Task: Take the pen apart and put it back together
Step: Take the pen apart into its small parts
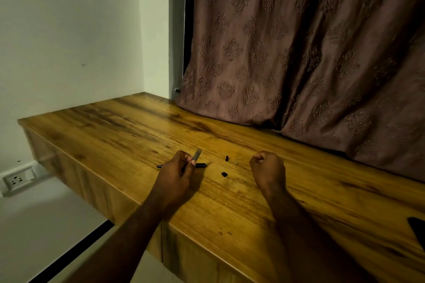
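My left hand [178, 171] pinches a short translucent grey pen piece [197, 154] that sticks up between thumb and fingers. Beneath that hand a black pen barrel [200, 165] lies flat on the wooden table [115, 126], its pointed end showing to the left of the hand. My right hand [268, 169] is curled and pinches a thin, pale refill [243, 158] that points left, low over the table. Between the hands lie a small black piece [227, 158], a tiny metal spring [236, 162] and a black cap piece [224, 174].
A patterned brown curtain [299, 53] hangs down onto the back of the table. A dark object [417, 230] pokes in at the right edge. The table's left edge drops to the floor, with a wall socket [18, 178] below.
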